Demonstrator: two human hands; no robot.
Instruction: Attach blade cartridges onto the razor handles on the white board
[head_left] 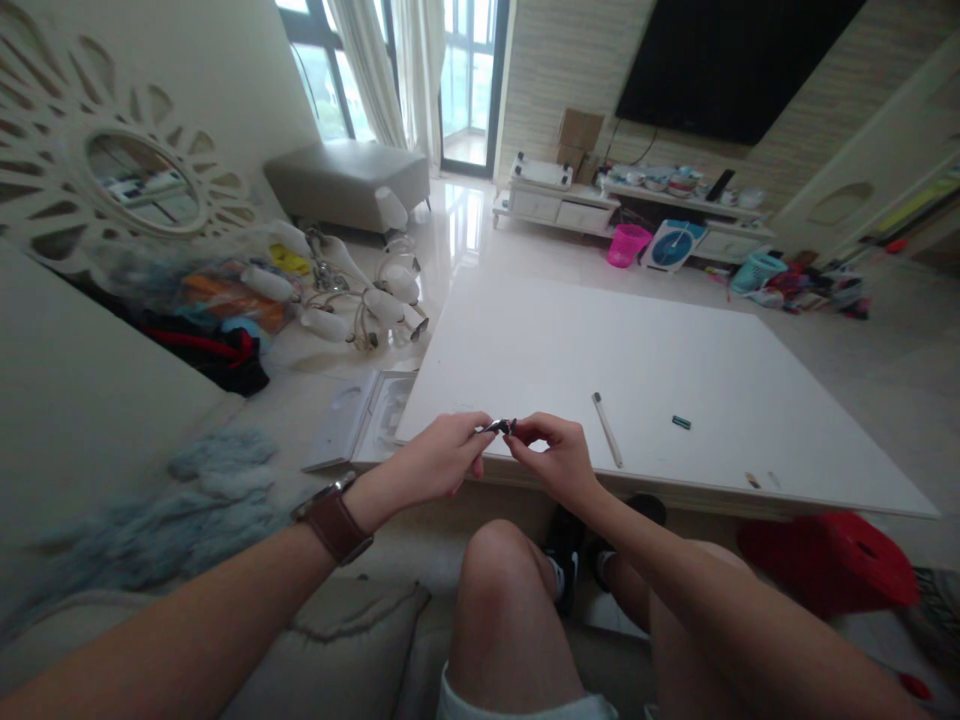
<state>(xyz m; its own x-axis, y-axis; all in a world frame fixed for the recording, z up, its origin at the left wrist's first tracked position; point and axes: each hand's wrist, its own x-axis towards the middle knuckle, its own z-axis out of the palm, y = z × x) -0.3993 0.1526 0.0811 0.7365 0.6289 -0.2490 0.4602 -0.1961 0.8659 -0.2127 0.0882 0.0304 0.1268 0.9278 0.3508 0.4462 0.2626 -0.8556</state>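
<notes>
Over the near edge of the white table, my left hand (439, 455) is closed on a small dark object with shiny parts (498, 427), too small to name. My right hand (556, 458) pinches the other end of it between thumb and fingertips. The two hands nearly meet at this piece, and the fingers hide part of it. To the right of my right hand lies a toothbrush (607, 430) with a pale handle and dark bristles. Farther right is a small dark green rectangular piece (681, 422).
Tiny bits (752, 480) lie near the right front edge of the white table (570, 340). An open white box (386, 410) stands at its left side. A chandelier (367, 295) lies on the floor beyond, and a red bundle (832, 562) is at right.
</notes>
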